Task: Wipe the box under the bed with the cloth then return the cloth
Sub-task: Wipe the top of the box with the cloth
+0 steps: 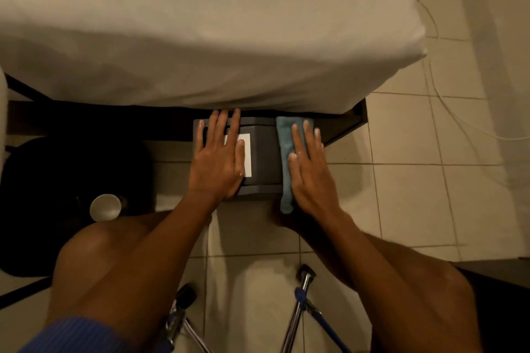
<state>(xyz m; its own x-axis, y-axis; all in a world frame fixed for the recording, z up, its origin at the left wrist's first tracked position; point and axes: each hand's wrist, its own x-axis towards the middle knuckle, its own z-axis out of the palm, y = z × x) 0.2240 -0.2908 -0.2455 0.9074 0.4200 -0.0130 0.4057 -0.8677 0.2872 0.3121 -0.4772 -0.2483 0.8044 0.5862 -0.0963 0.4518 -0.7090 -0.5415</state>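
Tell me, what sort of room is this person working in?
Most likely a bedroom: a bed with a white fitted sheet fills the top of the view, a dark grey storage box sits half under its edge, and the floor is pale square tile.

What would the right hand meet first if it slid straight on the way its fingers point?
Probably the hanging white sheet edge of the bed, just past the far rim of the dark grey box. The right hand presses the blue cloth flat; depth there is unclear.

dark grey box (pixel 262 152), blue cloth (pixel 286 157) draped over it
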